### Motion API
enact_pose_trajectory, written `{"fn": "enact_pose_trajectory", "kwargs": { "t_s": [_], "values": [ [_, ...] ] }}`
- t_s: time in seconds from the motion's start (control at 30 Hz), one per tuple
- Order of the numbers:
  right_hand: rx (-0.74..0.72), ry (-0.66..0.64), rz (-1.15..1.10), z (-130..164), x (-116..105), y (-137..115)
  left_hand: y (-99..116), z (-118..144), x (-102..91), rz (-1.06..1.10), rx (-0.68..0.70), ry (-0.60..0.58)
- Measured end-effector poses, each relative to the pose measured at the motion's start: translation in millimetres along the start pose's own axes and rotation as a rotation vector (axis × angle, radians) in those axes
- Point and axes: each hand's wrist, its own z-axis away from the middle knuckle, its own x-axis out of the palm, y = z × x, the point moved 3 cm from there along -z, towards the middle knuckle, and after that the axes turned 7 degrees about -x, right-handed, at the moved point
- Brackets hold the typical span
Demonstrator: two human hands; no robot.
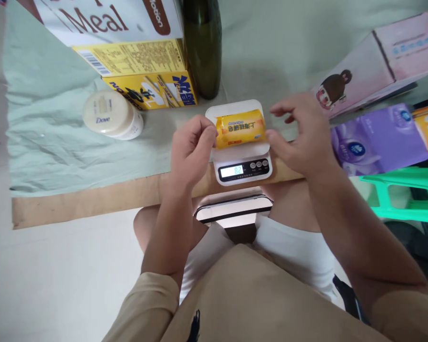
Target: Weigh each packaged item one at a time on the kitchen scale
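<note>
A yellow wrapped bar of soap (240, 127) lies flat on the white plate of a small digital kitchen scale (243, 164). The scale's lit display reads what looks like 82. My left hand (194, 149) is closed at the left end of the soap, thumb and forefinger pinched at the wrapper's edge. Just off the soap's right end, my right hand (301, 135) is open, with thumb and fingers apart and nothing between them.
A white Dove jar (112, 115), yellow boxes (150, 90), a white Meal box (117, 21) and a dark green bottle (202, 52) stand at left and centre. To the right are a pink box (364, 66), a purple tissue pack (380, 140) and a green plastic stool (406, 194).
</note>
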Motion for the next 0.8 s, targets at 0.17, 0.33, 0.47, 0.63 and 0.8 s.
{"fn": "enact_pose_trajectory", "kwargs": {
  "t_s": [0.17,0.33,0.47,0.63,0.8],
  "values": [
    [-0.072,-0.395,0.191,-33,17,-9,0,0,3.1,-0.042,-0.025,-0.03],
    [-0.096,-0.527,0.265,-39,29,-5,1,0,3.4,-0.043,-0.015,-0.026],
    [-0.131,-0.573,0.299,-40,34,-3,3,1,3.4,-0.071,-0.032,-0.029],
    [-0.128,-0.569,0.375,-43,38,-1,4,1,4.6,-0.057,-0.019,-0.032],
    [-0.108,-0.408,0.36,-31,18,-9,6,0,4.2,-0.073,-0.003,-0.013]
  ]
}}
